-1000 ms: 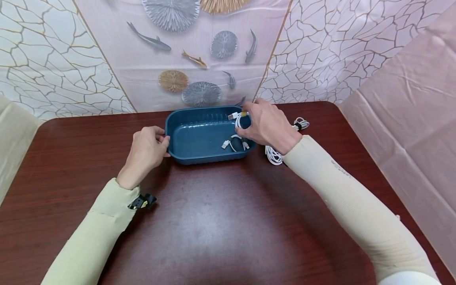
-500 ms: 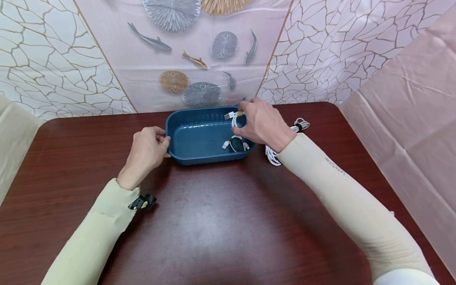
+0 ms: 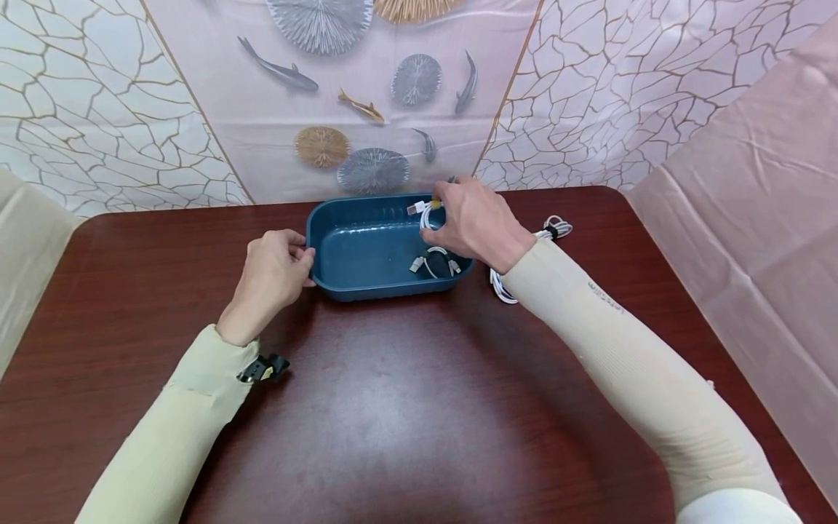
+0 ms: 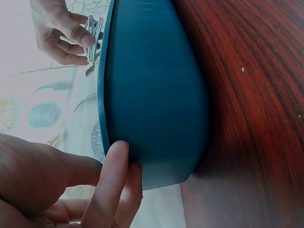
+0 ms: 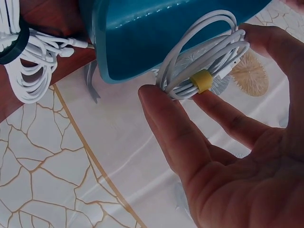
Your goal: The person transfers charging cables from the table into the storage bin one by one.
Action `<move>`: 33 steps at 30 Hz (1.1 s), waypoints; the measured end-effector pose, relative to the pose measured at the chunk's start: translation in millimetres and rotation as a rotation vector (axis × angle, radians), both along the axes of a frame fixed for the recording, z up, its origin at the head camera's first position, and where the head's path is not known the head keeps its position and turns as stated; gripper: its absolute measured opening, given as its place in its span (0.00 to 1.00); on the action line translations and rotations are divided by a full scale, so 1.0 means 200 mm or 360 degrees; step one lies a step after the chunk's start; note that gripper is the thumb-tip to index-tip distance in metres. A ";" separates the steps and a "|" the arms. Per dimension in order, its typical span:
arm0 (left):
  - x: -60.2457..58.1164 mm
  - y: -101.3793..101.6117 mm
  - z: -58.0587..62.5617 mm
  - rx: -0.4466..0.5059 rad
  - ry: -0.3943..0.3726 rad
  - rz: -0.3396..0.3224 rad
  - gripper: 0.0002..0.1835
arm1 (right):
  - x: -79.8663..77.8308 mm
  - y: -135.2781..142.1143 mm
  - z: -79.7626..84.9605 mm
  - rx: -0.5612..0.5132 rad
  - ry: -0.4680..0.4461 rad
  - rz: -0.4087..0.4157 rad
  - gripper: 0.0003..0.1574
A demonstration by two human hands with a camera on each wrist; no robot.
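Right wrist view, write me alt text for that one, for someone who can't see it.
A right hand pinches a coiled white cable bound with a yellow tie, seen partly against a blue tray. At upper left, bundled white cable with a black tie lies on a reddish-brown table. Patterned cloth fills much of the background.

The box (image 3: 366,256) is far back on the table (image 3: 366,407), before the cloth (image 3: 275,153). The left hand (image 3: 268,272) is at its left end. One cord (image 3: 436,249) lies inside, near right; the right hand (image 3: 481,222) holds another cord (image 3: 425,218) above its far right. More cords (image 3: 499,286) lie right of it.
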State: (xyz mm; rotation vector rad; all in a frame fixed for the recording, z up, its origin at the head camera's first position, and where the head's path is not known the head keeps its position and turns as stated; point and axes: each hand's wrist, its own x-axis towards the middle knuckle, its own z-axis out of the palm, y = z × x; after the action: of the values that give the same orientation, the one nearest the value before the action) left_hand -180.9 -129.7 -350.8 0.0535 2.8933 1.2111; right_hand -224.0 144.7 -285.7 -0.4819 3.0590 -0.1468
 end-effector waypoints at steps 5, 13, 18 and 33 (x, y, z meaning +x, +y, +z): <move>0.00 0.00 0.00 0.0002 -0.0001 -0.0003 0.16 | -0.01 -0.02 0.00 -0.0005 -0.0027 -0.0006 0.38; 0.01 -0.01 0.00 0.0001 -0.0010 -0.0004 0.17 | -0.03 -0.04 -0.01 0.0022 -0.0044 -0.0025 0.37; 0.00 0.00 0.00 0.0006 -0.0003 -0.0006 0.17 | -0.04 -0.04 -0.01 0.0039 -0.0059 -0.0025 0.38; 0.00 0.01 0.00 0.0008 0.0003 -0.0005 0.17 | -0.07 -0.06 -0.03 0.0016 -0.0085 -0.0034 0.34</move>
State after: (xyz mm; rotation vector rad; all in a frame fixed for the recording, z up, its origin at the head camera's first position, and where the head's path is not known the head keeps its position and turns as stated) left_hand -180.2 -128.6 -350.5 0.0590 2.8907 1.2182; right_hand -237.5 132.8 -291.1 -0.4374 3.0123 -0.1428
